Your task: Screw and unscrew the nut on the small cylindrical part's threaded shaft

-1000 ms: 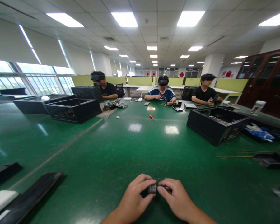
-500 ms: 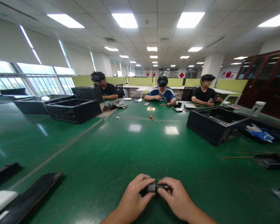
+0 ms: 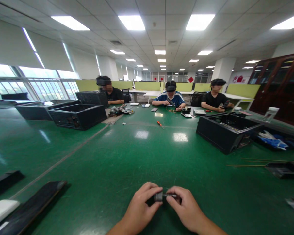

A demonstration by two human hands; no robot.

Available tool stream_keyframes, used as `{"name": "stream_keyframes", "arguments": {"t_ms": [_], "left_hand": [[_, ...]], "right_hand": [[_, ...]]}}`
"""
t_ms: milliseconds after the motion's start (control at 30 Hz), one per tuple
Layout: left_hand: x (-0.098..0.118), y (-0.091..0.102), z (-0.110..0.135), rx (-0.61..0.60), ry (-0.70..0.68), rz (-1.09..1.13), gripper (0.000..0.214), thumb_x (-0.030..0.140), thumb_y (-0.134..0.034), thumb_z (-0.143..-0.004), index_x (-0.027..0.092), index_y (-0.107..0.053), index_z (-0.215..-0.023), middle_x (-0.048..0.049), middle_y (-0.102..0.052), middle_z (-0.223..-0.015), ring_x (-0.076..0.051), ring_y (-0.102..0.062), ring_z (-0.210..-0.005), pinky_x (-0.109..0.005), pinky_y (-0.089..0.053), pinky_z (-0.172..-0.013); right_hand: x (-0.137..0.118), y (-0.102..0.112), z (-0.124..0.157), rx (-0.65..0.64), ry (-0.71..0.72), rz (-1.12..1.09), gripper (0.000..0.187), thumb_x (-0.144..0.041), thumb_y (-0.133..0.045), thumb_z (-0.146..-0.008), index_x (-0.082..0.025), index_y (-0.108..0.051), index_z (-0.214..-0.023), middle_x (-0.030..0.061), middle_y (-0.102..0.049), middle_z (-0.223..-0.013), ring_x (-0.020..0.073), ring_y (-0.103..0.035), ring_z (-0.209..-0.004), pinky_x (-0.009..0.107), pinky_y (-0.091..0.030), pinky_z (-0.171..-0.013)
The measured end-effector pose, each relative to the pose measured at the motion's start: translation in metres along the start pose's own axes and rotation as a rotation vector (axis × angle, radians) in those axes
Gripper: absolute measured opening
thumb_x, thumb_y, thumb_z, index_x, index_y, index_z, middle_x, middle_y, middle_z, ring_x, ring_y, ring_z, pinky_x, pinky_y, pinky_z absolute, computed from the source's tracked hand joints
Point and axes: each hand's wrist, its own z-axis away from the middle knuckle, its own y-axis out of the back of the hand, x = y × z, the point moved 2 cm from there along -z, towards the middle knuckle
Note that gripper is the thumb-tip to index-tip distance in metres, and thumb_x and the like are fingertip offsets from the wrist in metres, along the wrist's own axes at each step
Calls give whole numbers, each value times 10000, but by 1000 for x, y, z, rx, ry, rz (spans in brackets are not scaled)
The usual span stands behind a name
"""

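Observation:
Low in the middle of the view, a small dark cylindrical part [image 3: 158, 196] with a grey band lies level between my two hands. My left hand [image 3: 142, 203] grips its thicker end between thumb and fingers. From that end a thin, dark, ribbed shaft runs to the right. My right hand [image 3: 186, 207] pinches the shaft with thumb and fingertips. The fingers cover much of the part, so its exact kind cannot be made out. Both hands are held just over the green tabletop [image 3: 127, 156].
Black computer cases stand at the left [image 3: 78, 117] and right [image 3: 225, 132]. An orange screwdriver [image 3: 159, 124] lies mid-table. A long black panel [image 3: 36, 209] and a white object [image 3: 2, 210] lie at the near left, thin rods [image 3: 247, 165] at the right. Several people sit opposite.
My right hand has shifted very slightly to the right along the shaft. My left hand keeps its grip in the same place. The camera view has tilted up a little.

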Motion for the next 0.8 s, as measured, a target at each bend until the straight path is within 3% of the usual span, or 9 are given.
{"name": "stream_keyframes", "arguments": {"t_ms": [333,567,800], "left_hand": [[2,2,-1,13,-22,-14,382,107,-683,-817,264,-669,-1165,-62,-688,-1037,-184,-671,-959,-303,-551,-855],[2,4,-2,45,-46,-25,403,83,-690,-801,272,-670,-1156,-53,-687,-1025,-179,-670,-950,-298,-554,-841],[0,6,-2,71,-34,-39,404,89,-684,-806,275,-664,-1164,-56,-678,-1051,-183,-666,-974,-307,-555,-856]], "right_hand": [[4,-2,-2,10,-22,-26,138,-280,-616,-864,-188,-708,-910,-11,-585,-719,136,-478,-599,247,-357,-581],[4,-1,0,11,-2,-8,197,-336,-578,-902,-192,-712,-894,4,-608,-739,157,-527,-665,254,-366,-618],[7,0,-2,34,-7,2,205,-337,-576,-897,-179,-705,-918,-44,-455,-625,135,-441,-587,248,-331,-581]]}}
